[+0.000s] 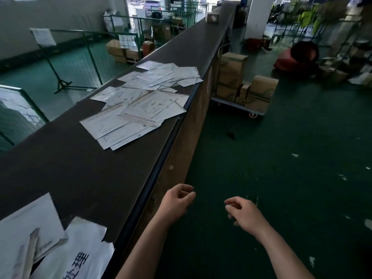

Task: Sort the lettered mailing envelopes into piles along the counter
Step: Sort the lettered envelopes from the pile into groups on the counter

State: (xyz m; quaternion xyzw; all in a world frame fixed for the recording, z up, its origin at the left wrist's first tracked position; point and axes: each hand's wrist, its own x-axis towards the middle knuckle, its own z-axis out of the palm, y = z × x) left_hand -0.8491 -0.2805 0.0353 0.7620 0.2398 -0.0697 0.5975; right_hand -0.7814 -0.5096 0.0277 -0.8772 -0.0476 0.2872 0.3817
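Here, both hands' fingers curl loosely on nothing beside the dark counter point(84, 174), envelopes point(141, 101) heaped farther along.

- We hold both bare forearms out ahead of us, reaching up from the bottom of the view and drawing slightly closer toward the hands.
- Our left hand point(177, 200) is loosely curled, fingers bent in toward the palm with the thumb close to them, and it holds nothing.
- Our right hand point(244, 213) sits a little lower and well apart from the left, fingers half curled and pointing left, also with nothing in its grasp.
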